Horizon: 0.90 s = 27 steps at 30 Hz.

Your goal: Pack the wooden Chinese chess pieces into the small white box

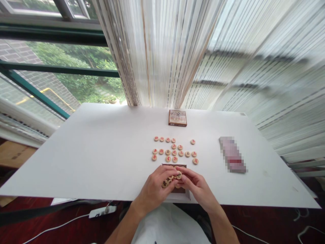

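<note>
Both hands are over a small open box (188, 195) at the table's near edge. My left hand (153, 186) curls around several round wooden xiangqi pieces (165, 183) with black characters. Between the fingers and thumb of my right hand (199, 188) is one xiangqi piece (179, 175), also marked in black. The hands almost touch and hide much of the box's inside. Just beyond them, loose rows of xiangqi pieces (174, 153) lie flat, mostly with red characters and a few with black.
The white table (114, 152) also bears a decorated box lid (177, 118) at the back and a blurred-out pinkish item (232, 154) on the right. String curtains (162, 51) hang behind the far edge. A power strip (103, 211) lies on the floor at left.
</note>
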{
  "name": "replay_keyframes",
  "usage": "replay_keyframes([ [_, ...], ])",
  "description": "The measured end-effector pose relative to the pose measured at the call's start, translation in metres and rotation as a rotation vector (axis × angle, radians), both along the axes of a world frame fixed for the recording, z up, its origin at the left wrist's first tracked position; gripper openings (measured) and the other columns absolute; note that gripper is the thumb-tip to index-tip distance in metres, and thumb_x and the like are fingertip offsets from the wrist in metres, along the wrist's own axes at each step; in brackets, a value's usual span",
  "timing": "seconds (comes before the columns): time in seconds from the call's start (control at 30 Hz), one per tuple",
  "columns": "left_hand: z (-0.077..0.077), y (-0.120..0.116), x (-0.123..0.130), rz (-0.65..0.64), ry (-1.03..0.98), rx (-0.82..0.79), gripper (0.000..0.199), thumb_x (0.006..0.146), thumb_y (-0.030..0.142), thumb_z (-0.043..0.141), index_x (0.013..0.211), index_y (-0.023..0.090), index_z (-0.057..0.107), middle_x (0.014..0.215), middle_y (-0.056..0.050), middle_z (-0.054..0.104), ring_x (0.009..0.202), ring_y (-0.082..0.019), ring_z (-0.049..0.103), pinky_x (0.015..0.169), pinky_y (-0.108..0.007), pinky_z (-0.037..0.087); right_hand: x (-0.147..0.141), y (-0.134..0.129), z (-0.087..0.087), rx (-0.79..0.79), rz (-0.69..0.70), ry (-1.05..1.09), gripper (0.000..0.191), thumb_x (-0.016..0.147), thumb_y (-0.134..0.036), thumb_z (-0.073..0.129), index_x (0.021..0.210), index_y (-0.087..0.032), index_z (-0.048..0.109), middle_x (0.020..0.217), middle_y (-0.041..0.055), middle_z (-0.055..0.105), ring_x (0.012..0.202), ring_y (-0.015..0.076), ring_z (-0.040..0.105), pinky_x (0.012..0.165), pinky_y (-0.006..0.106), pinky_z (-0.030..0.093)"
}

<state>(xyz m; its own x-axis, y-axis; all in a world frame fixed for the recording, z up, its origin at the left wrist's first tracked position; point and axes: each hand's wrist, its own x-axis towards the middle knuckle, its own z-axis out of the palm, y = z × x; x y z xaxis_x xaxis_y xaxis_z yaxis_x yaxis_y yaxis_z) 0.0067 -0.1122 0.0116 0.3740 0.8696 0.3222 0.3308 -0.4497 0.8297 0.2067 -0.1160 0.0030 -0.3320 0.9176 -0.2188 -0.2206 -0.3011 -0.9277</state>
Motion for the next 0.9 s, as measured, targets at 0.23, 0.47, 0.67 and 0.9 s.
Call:
replay_keyframes([
  [0.23, -0.001, -0.003, 0.001, 0.023, 0.024, -0.022, 0.023, 0.098, 0.022, 0.061, 0.120, 0.025, 0.066, 0.116, -0.005, 0.067, 0.113, -0.020, 0.062, 0.098, -0.033, 0.053, -0.003, -0.001, -0.002, 0.020, 0.015, -0.012, 0.031, 0.094, -0.041, 0.068, 0.120, -0.024, 0.069, 0.123, 0.0071, 0.071, 0.100, 0.0215, 0.072, 0.092, 0.039, 0.060],
  [0.47, -0.007, -0.006, 0.005, 0.084, 0.030, -0.050, 0.024, 0.096, 0.020, 0.063, 0.119, 0.025, 0.064, 0.113, -0.005, 0.065, 0.109, -0.020, 0.063, 0.095, -0.034, 0.054, -0.008, -0.007, 0.001, 0.066, -0.024, -0.067, 0.025, 0.096, -0.041, 0.066, 0.112, -0.023, 0.062, 0.098, 0.0046, 0.074, 0.085, 0.0164, 0.069, 0.083, 0.032, 0.057],
  [0.67, -0.010, -0.007, 0.006, 0.132, -0.001, -0.034, 0.020, 0.093, 0.023, 0.069, 0.113, 0.025, 0.067, 0.106, -0.004, 0.067, 0.098, -0.018, 0.067, 0.088, -0.031, 0.057, -0.010, -0.008, 0.009, 0.125, -0.049, -0.163, 0.024, 0.095, -0.042, 0.067, 0.107, -0.021, 0.067, 0.104, 0.0063, 0.072, 0.092, 0.0192, 0.070, 0.085, 0.032, 0.058],
  [0.9, -0.014, -0.005, 0.004, 0.158, -0.007, 0.074, 0.025, 0.093, 0.030, 0.071, 0.116, 0.024, 0.069, 0.107, -0.005, 0.076, 0.097, -0.021, 0.071, 0.090, -0.035, 0.058, -0.012, -0.004, 0.007, 0.160, -0.116, -0.202, 0.022, 0.093, -0.043, 0.068, 0.102, -0.022, 0.069, 0.101, 0.0065, 0.072, 0.090, 0.0203, 0.069, 0.083, 0.031, 0.058],
])
